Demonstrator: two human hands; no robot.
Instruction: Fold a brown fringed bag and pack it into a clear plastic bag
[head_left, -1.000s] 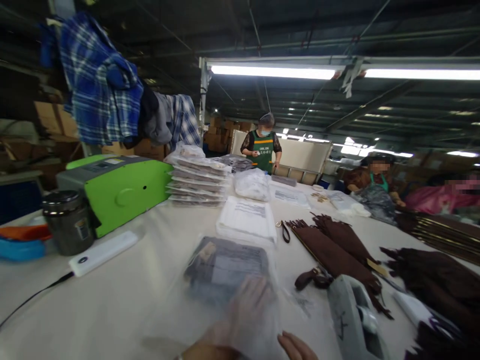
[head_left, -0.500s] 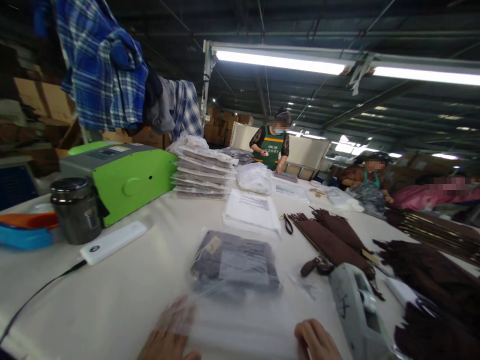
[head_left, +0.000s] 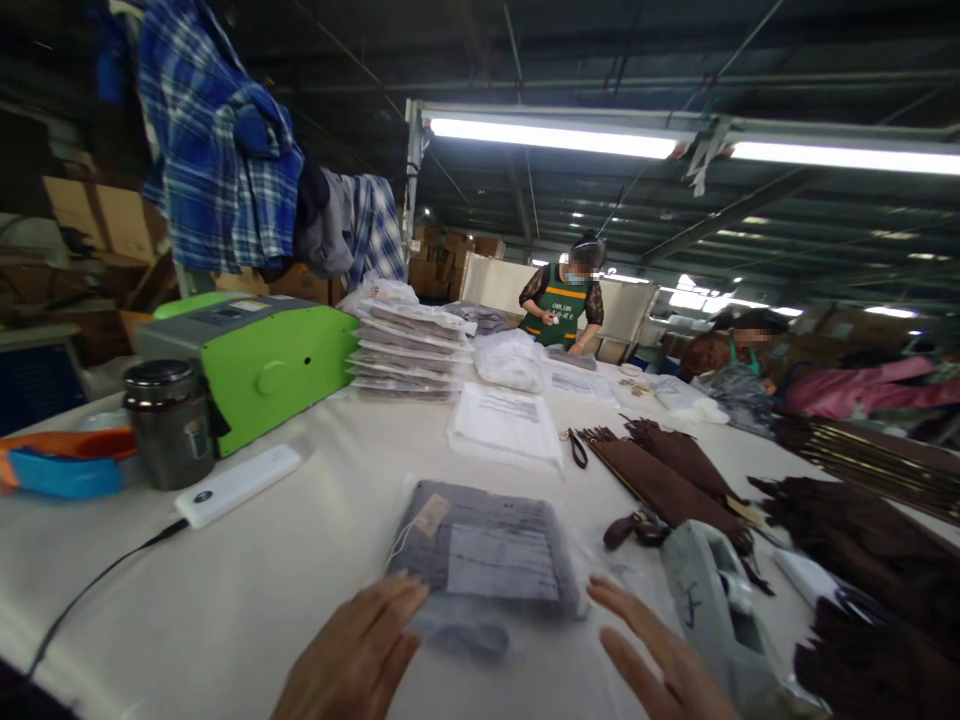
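Observation:
A clear plastic bag holding a folded grey garment with a paper tag lies flat on the white table straight in front of me. My left hand lies at its near left corner, fingers stretched out and together, the fingertips touching the bag's edge. My right hand is at the near right corner, fingers spread and open, holding nothing.
A grey tape dispenser stands right of my right hand, with brown folded cloth beyond. To the left are a white power bank, a dark jar and a green machine. Stacked bagged garments and people are farther back.
The loose open end of the bag near me now lies flat under the garment pack. Both hands have come up beside the pack, left and right, with fingers extended.

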